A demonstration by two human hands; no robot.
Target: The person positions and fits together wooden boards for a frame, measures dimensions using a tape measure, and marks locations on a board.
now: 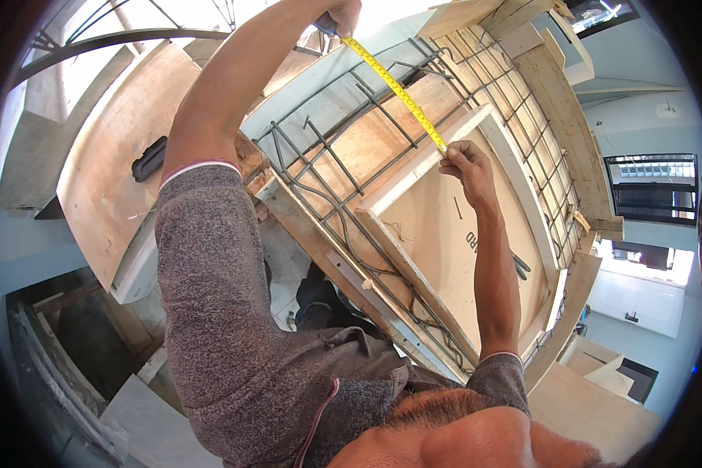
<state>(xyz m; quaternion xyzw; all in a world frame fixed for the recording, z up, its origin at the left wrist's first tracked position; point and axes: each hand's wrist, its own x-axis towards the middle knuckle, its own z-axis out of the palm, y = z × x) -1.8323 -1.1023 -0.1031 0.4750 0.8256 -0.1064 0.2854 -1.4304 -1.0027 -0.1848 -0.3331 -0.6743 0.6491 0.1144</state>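
Observation:
A yellow tape measure (pixel 395 87) stretches between my two hands across steel rebar (pixel 335 203). My left hand (pixel 343 15), raised at the top edge, is closed around its dark blue case, which shows only in part. My right hand (pixel 468 162) pinches the tape's other end at the far rim of a white-edged wooden frame (pixel 437 160). A beige board panel (pixel 444 249) fills that frame, below my right forearm. On the panel, beside that forearm, lies a dark-handled hand tool (pixel 520 267), its head hidden.
Rebar mesh (pixel 534 117) runs along the right side, bordered by a timber board (pixel 558 117). At the left stands a curved plywood sheet (pixel 125 148), with a black object (pixel 150 158) near my left arm. A timber form edge (pixel 351 273) lies close to my body.

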